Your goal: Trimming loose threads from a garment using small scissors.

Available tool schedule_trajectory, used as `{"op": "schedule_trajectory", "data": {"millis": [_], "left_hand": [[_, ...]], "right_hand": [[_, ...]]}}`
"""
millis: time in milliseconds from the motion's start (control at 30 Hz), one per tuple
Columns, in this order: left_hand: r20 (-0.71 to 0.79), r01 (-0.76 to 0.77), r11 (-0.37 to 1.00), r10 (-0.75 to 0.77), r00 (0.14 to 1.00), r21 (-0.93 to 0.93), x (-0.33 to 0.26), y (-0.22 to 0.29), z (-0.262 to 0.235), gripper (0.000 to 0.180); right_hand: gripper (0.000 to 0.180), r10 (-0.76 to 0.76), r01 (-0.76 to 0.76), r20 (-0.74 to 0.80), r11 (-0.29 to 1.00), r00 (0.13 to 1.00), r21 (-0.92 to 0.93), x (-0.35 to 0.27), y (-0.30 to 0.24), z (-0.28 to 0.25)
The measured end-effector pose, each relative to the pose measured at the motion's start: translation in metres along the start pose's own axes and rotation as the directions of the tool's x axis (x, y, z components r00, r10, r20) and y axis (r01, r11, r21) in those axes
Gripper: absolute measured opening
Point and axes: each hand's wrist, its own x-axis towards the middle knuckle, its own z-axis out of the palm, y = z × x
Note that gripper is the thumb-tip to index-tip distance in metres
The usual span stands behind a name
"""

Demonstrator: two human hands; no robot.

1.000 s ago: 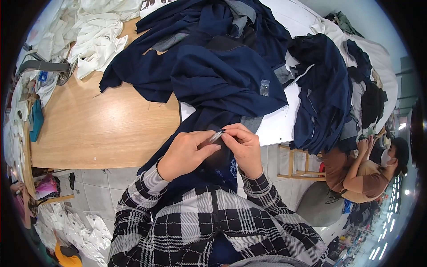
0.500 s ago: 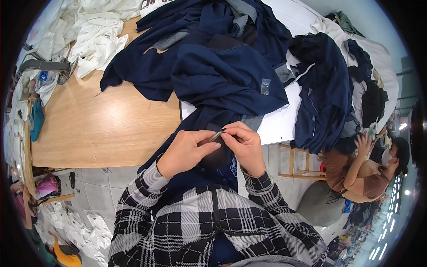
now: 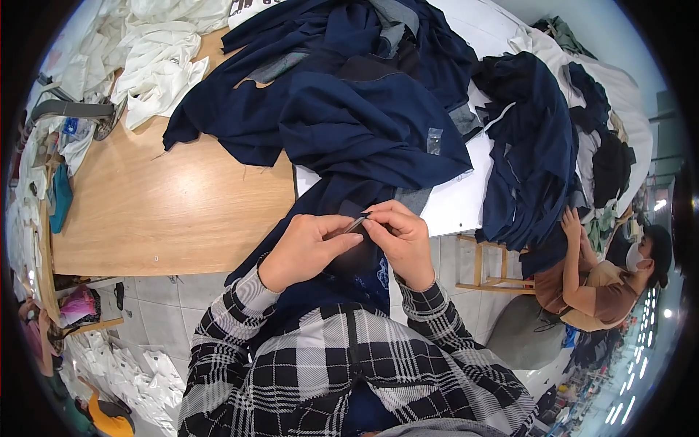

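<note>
My left hand and my right hand meet over a dark navy garment that hangs from the wooden table down into my lap. Between the fingertips of both hands I pinch a small grey tab or label attached to the navy cloth. Both sleeves are black-and-white plaid. The navy fabric spreads in a large crumpled heap across the table behind my hands.
White cloth pieces lie at the table's far left. More dark garments drape over a white surface on the right. A seated person handles clothes at the right by a wooden stool. White scraps litter the floor at lower left.
Both hands keep their pinch on the small tab; the fingers shifted only slightly.
</note>
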Motion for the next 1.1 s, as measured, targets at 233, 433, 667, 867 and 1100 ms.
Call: {"op": "schedule_trajectory", "data": {"millis": [233, 433, 667, 867, 1100], "left_hand": [[0.009, 0.009, 1.000, -0.009, 1.000, -0.003, -0.001, 0.001, -0.001, 0.022], [-0.064, -0.110, 0.976, 0.124, 0.990, 0.189, -0.005, 0.008, 0.003, 0.023], [-0.086, -0.137, 0.962, 0.161, 0.983, 0.235, -0.005, 0.008, 0.005, 0.023], [-0.056, -0.095, 0.973, 0.109, 0.992, 0.211, -0.004, 0.011, 0.003, 0.022], [-0.054, -0.054, 0.993, 0.060, 0.997, 0.109, -0.003, 0.006, 0.003, 0.027]], "right_hand": [[0.008, -0.001, 0.001, 0.003, 1.000, 1.000, 0.027, 0.000, 0.003, 0.001], [0.007, 0.078, -0.077, -0.004, 0.989, 0.997, 0.123, -0.001, 0.006, 0.003], [0.008, 0.068, -0.065, -0.017, 0.992, 0.998, 0.105, -0.002, 0.005, 0.002], [0.008, 0.050, -0.049, -0.008, 0.996, 0.999, 0.081, 0.000, 0.005, 0.002], [0.009, 0.002, -0.002, -0.001, 0.998, 1.000, 0.056, 0.001, 0.003, 0.001]]}}
